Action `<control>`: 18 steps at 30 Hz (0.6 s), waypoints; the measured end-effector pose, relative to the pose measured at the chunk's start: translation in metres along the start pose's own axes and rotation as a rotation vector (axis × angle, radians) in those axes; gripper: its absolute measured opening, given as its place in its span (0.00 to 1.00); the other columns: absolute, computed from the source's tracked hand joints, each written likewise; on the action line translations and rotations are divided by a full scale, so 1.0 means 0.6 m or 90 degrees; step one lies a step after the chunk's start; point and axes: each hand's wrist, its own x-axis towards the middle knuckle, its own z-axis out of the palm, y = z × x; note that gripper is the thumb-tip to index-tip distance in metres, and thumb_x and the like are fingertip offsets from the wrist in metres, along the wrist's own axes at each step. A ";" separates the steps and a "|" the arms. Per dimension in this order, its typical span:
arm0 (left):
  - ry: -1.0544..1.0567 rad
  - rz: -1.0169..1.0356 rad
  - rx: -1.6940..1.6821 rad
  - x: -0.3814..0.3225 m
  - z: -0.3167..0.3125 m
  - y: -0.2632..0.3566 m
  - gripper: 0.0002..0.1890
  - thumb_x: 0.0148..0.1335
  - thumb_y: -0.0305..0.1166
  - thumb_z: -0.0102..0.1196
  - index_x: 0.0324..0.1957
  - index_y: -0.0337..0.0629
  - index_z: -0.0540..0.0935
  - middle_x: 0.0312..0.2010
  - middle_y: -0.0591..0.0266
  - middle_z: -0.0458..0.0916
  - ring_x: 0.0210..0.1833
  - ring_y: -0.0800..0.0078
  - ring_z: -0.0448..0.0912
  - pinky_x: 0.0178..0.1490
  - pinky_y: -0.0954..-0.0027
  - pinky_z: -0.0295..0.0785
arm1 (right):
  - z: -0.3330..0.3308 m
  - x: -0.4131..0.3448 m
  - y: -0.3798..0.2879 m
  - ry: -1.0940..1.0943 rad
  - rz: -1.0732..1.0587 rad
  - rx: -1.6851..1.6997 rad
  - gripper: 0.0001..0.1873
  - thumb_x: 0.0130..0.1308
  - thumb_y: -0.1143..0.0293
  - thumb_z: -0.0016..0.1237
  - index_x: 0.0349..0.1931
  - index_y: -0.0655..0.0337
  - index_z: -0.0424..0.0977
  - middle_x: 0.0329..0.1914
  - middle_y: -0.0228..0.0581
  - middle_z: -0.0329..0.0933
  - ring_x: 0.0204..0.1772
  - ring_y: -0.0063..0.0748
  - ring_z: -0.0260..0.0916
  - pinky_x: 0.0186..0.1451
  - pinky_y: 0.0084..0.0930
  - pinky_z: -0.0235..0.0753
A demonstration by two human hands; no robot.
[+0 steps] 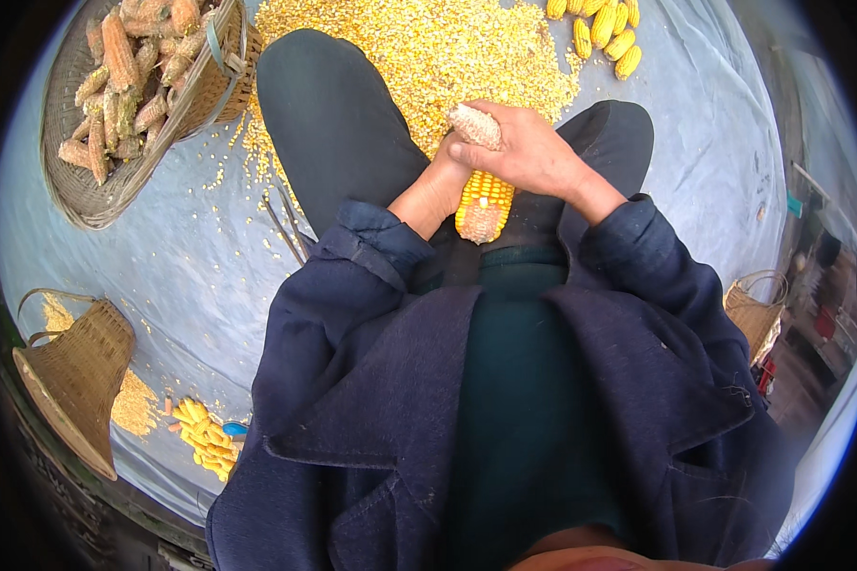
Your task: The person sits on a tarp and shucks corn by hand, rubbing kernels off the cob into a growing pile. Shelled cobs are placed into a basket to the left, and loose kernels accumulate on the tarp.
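Both hands meet between my knees. My right hand (532, 150) grips a pale bare corn cob (477, 127), its end poking up past the thumb. My left hand (443, 178) is closed around a yellow ear of corn (487, 196), whose lower end is stripped of kernels and points towards my body. The cob and the ear lie close together under the fingers; where they touch is hidden. Beyond the hands spreads a heap of loose corn kernels (414, 57) on a blue-grey sheet (186, 285).
A woven basket (139, 168) of bare cobs stands upper left. Another basket (93, 357) lies tipped at lower left, near a pile of yellow ears (203, 435). More ears (603, 28) lie upper right; a small basket (750, 314) is at the right edge.
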 end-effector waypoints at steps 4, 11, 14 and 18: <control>-0.014 0.042 0.243 -0.011 -0.010 -0.003 0.18 0.65 0.41 0.31 0.41 0.40 0.72 0.29 0.57 0.77 0.29 0.65 0.78 0.35 0.65 0.75 | 0.037 0.029 0.016 0.118 0.134 -0.033 0.26 0.51 0.53 0.52 0.39 0.70 0.71 0.32 0.58 0.75 0.38 0.55 0.73 0.42 0.38 0.73; -0.117 0.111 0.423 -0.007 -0.003 -0.001 0.25 0.65 0.45 0.28 0.34 0.33 0.73 0.21 0.51 0.77 0.20 0.63 0.78 0.24 0.69 0.75 | 0.044 0.068 0.121 0.059 0.274 0.308 0.28 0.53 0.45 0.51 0.32 0.67 0.73 0.22 0.40 0.75 0.26 0.30 0.74 0.32 0.26 0.74; -0.026 -0.012 0.105 0.012 -0.020 0.028 0.27 0.64 0.48 0.28 0.35 0.32 0.72 0.24 0.47 0.77 0.23 0.59 0.78 0.29 0.64 0.76 | -0.008 0.100 0.109 0.143 0.237 0.201 0.33 0.51 0.41 0.50 0.36 0.69 0.71 0.24 0.40 0.75 0.25 0.29 0.74 0.31 0.25 0.74; -0.027 -0.051 0.034 0.022 -0.032 0.039 0.28 0.63 0.50 0.27 0.39 0.32 0.71 0.26 0.45 0.77 0.26 0.55 0.78 0.32 0.60 0.76 | -0.074 0.096 0.077 0.081 0.188 0.078 0.38 0.47 0.41 0.55 0.43 0.71 0.68 0.27 0.41 0.74 0.25 0.26 0.73 0.29 0.20 0.73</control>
